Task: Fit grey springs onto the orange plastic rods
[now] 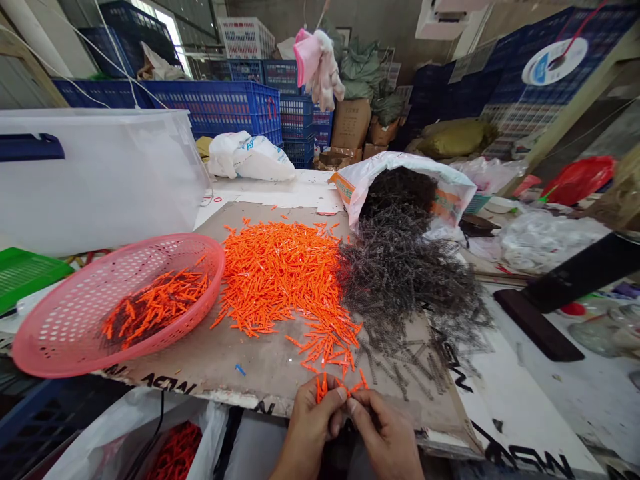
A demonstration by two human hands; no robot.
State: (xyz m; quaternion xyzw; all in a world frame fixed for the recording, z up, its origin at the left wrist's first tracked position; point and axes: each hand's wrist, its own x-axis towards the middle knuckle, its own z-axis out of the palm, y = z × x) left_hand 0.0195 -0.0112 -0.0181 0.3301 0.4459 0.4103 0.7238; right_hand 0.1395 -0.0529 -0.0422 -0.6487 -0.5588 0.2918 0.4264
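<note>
Two bare hands meet at the front edge of a grey-brown tabletop (273, 370), right of that edge's middle. The left hand (316, 412) grasps small, slim orange pieces (323, 387) between thumb and curled fingers, their tips poking upward. The right hand (383, 421) brings thumb and forefinger together against the same spot; we cannot tell whether a piece sits in its grip.

Beyond the hands, toward the tabletop's back edge, spreads a glossy orange heap (283, 270), a few strays trailing down toward the fingers. To its right, touching it, a tangle of dark coils (410, 267) spills from a white sack (453, 183) lying near the back right corner. A pink basket (165, 250) tilts over the tabletop's left edge, holding orange pieces mixed with dark strands.

We judge the step in hand to be close fingertip work — handling the pieces one or a few at a time. The next move, we think, calls for a light, steady pinch and careful alignment, since the parts look slender and easily dropped — and the front edge lies so near.
</note>
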